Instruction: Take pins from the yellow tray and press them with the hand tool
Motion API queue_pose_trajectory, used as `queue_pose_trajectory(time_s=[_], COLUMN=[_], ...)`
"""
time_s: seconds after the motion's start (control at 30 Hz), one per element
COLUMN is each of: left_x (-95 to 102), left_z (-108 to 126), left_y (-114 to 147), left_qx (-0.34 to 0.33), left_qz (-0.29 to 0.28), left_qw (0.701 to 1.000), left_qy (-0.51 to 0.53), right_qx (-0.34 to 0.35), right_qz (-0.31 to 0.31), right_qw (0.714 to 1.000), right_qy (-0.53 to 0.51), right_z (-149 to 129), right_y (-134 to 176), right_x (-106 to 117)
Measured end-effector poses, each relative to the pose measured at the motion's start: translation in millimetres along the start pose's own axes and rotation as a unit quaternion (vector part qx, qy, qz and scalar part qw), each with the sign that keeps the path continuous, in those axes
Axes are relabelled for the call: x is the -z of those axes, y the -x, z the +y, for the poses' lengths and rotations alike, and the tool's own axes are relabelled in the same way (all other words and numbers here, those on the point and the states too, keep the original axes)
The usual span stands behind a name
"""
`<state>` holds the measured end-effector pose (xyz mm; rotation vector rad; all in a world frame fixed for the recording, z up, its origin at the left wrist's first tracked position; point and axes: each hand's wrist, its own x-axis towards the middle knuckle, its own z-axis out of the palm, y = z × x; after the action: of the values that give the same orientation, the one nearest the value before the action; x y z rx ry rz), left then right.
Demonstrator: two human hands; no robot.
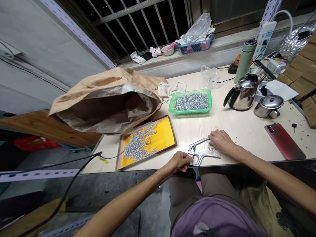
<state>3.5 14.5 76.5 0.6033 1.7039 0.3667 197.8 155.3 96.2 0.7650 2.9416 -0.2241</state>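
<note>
A pale wood-grain counter (237, 123) carries everything nearby. On its left side a big brown paper sack (103, 82), lined in whitish plastic, lies on its side with its mouth gaping toward the person. Just in front of the sack, near the counter's front edge, sits a shallow brown-rimmed tray with a yellow base (165, 131), with a heap of small silvery metal pins (137, 144) across its left part. Farther back, a bright green plastic basket (190, 112) is filled with similar pieces. A shiny steel kettle with a black handle (243, 97) stands to the basket's right.

The silver metal plier-like tool (200, 155) is at the counter's front edge, right of the tray, its two handles parted and pointing right. The left hand (181, 162) is at the tool's head, its grip pressed together at the fingertips; whatever lies between them is too small to tell. The right hand (219, 140) touches the upper handle's end with curled fingers; I cannot tell whether its grip is closed around it.
</note>
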Motion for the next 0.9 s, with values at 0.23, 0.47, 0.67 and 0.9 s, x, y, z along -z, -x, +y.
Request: queue_pose_trajectory(time_s=[0.23, 0.47, 0.67, 0.9], left_x=[-2.3, -5.2, -23.7, -34.1], left_z=[-0.3, 0.8, 21.9, 46.5], left_y=[0.8, 16.0, 14.2, 0.6], left_qx=[-0.011, -0.141, -0.375, -0.359], left_qz=[0.01, 0.16, 0.193, 0.155], left_qw=[1.0, 0.952, 0.798, 0.755], left_qy=[-0.008, -0.22, -0.43, -0.526], right_qx=[-0.007, -0.037, -0.04, -0.034], right_qz=[0.011, 0.026, 0.039, 0.001], right_qw=[0.999, 0.998, 0.998, 0.999], right_qy=[-0.04, -0.043, -0.011, 0.006], right_z=[-11.0, -22.3, -29.4, -32.2], right_y=[28.4, 34.0, 24.8, 18.0], right_x=[-4.2, -8.8, -6.4, -2.9])
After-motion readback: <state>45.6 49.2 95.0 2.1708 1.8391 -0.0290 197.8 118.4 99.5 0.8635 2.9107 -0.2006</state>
